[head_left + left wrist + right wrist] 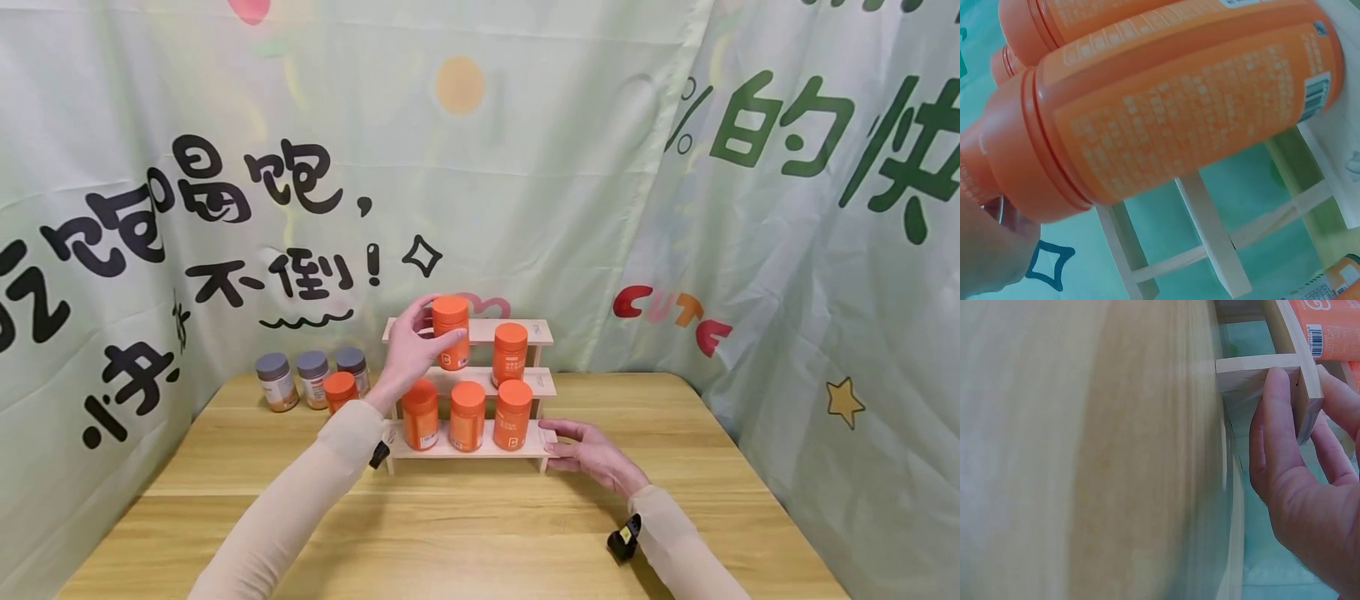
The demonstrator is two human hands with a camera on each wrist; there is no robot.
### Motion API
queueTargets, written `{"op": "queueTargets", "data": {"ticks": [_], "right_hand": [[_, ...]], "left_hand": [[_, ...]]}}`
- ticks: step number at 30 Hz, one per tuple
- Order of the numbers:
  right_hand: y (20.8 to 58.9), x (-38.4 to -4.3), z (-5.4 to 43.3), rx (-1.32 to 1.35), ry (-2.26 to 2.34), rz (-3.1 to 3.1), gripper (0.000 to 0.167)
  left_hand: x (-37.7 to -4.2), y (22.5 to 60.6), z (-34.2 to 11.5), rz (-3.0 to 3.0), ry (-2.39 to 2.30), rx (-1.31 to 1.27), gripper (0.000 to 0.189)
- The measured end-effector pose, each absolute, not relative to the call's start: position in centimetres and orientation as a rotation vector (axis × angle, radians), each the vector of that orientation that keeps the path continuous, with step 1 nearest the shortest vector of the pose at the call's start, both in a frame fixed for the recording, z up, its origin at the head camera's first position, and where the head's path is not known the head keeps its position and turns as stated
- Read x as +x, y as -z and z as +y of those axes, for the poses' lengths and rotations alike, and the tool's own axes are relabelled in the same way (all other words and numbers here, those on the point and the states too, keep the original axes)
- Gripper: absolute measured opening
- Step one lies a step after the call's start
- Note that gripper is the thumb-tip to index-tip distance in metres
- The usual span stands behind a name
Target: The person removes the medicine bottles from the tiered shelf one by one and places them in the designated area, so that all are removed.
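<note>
My left hand (pixel 412 350) grips an orange jar (pixel 452 320) with an orange lid, held upright at the middle step of a three-step wooden stand (pixel 538 382). Whether its base touches the step cannot be told. Another orange jar (pixel 509 354) stands on that step at the right. Along the bottom step stand three orange jars; the leftmost jar (pixel 1172 112) fills much of the left wrist view. My right hand (pixel 592 454) holds the right end of the bottom step, thumb above the board (pixel 1305 369) and fingers beneath.
Left of the stand, three jars with greyish lids (pixel 277 383) stand on the wooden table (pixel 465 533). An orange-lidded jar (pixel 341 385) beside them is partly hidden by my left arm. A printed fabric curtain (pixel 525 208) closes off the back and sides.
</note>
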State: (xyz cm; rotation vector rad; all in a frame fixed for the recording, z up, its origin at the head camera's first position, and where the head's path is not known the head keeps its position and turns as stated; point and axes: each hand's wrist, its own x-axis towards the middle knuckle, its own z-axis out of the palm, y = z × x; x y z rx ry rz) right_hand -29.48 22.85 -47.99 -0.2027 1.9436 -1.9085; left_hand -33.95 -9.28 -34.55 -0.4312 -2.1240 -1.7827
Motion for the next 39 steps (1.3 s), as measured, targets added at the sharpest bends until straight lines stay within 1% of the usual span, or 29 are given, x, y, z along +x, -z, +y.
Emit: {"op": "queueTargets", "data": {"ticks": [5, 11, 17, 20, 28, 32, 39], "right_hand": [[48.0, -29.5, 22.9, -0.198, 1.903, 1.949, 0.056], [48.2, -29.5, 23.0, -0.197, 1.907, 1.951, 0.057], [48.3, -29.6, 23.2, -0.200, 1.908, 1.950, 0.058], [48.4, -29.6, 23.3, -0.202, 1.909, 1.949, 0.058], [48.1, -29.6, 23.1, -0.194, 1.901, 1.948, 0.058], [48.0, -29.6, 23.0, -0.189, 1.895, 1.949, 0.058], [48.1, -29.7, 22.9, -0.189, 1.898, 1.947, 0.057]], "left_hand": [[-33.8, 34.5, -9.9, -2.000, 1.801, -0.446, 0.064], [-33.6, 34.2, -11.0, -1.941, 1.813, -0.410, 0.067], [-33.9, 34.4, -12.2, -1.864, 1.809, -0.408, 0.060], [-33.8, 34.5, -12.7, -1.866, 1.800, -0.365, 0.059], [-31.9, 34.1, -14.0, -1.894, 1.767, -0.244, 0.060], [-31.5, 34.7, -15.0, -1.880, 1.728, -0.201, 0.060], [-31.9, 36.3, -17.0, -1.887, 1.642, -0.217, 0.063]]}}
